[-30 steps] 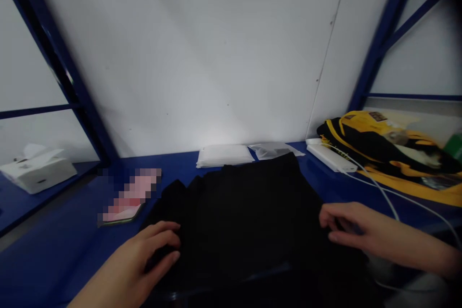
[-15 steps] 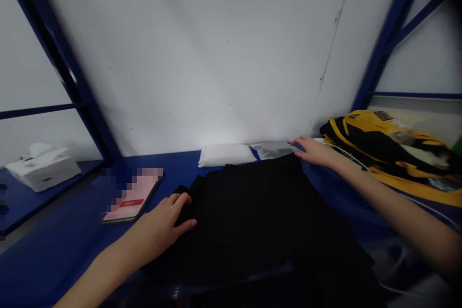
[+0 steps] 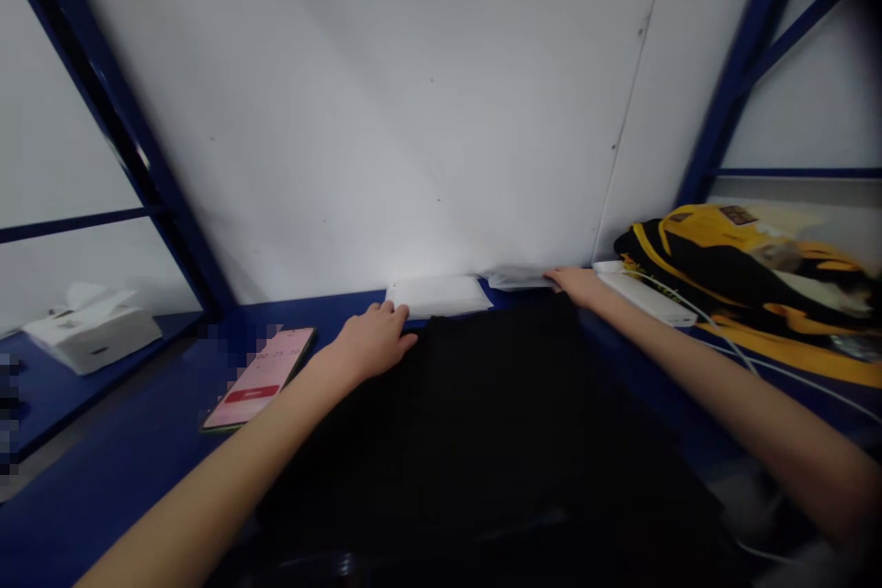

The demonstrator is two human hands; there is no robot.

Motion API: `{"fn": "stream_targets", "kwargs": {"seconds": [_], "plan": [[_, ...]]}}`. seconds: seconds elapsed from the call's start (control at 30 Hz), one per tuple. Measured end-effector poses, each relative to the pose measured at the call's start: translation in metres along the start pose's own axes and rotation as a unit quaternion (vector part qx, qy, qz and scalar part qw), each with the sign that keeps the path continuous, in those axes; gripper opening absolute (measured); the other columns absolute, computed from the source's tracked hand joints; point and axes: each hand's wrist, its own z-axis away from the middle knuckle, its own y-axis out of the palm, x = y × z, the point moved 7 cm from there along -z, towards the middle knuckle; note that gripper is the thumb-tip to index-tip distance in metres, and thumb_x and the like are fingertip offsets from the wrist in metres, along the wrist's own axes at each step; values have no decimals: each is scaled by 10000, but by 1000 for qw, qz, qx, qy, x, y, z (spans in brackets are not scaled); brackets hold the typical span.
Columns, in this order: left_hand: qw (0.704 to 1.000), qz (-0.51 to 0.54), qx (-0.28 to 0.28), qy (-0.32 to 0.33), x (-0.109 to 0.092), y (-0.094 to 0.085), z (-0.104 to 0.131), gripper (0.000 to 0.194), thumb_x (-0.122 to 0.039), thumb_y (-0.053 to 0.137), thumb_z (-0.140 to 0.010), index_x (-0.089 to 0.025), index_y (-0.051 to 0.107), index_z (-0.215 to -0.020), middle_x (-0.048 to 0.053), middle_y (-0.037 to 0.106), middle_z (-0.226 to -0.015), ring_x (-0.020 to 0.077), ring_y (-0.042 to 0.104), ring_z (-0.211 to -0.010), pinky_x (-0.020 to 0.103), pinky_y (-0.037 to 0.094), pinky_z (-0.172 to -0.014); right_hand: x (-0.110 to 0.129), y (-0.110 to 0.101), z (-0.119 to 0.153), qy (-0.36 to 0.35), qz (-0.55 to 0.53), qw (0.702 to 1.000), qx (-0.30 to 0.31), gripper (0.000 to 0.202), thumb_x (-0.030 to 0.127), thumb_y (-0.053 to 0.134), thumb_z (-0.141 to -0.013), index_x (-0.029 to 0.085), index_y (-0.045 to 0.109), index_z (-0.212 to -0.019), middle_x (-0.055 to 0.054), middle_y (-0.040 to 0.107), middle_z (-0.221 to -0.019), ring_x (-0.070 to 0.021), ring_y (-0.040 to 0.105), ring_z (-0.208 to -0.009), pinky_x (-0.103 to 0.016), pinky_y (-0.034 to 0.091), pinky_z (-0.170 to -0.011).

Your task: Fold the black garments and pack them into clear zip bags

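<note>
A black cloth (image 3: 496,423) lies spread over the blue table in front of me. My left hand (image 3: 376,340) rests at the cloth's far left corner, fingers a little bent and apart, beside a stack of white packets (image 3: 437,296). At the far right corner of the cloth is my right hand (image 3: 571,283); its fingertips touch or nearly touch a translucent plastic bag (image 3: 516,278). Whether those fingers pinch anything is too small to tell.
A phone with a pink screen (image 3: 262,381) lies left of the cloth. Further left stands a white tissue box (image 3: 96,331). On the right are a yellow and black bag (image 3: 744,266), a white power bank (image 3: 648,299) and white cables. A white wall (image 3: 441,110) rises behind.
My left hand has moved forward and right along the cloth's edge. My right hand has shifted slightly left, toward the plastic bag, and the white power bank now shows more.
</note>
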Motion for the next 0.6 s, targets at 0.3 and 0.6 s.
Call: {"fn": "stream_targets", "kwargs": {"seconds": [0.3,0.6], "plan": [[994,42,40,-89,27,43,-64,443,-357,259,-884,-186,405,-1266,208,473,-1208,313,515,-1050,403,411,-815,27,-71,-19,49,19,991,-121,326,253,346,-839,184,543,-1089,-105,590,-1058,-251,562,-878,-319,379,-670],[992,61,-3,-110,31,62,-62,420,-335,223,-892,-134,492,-1143,165,602,-1051,243,575,-978,329,434,-788,125,-86,-28,-27,-14,979,-202,327,239,318,-871,178,488,-1143,-107,531,-1083,-224,547,-837,-303,358,-646]]}}
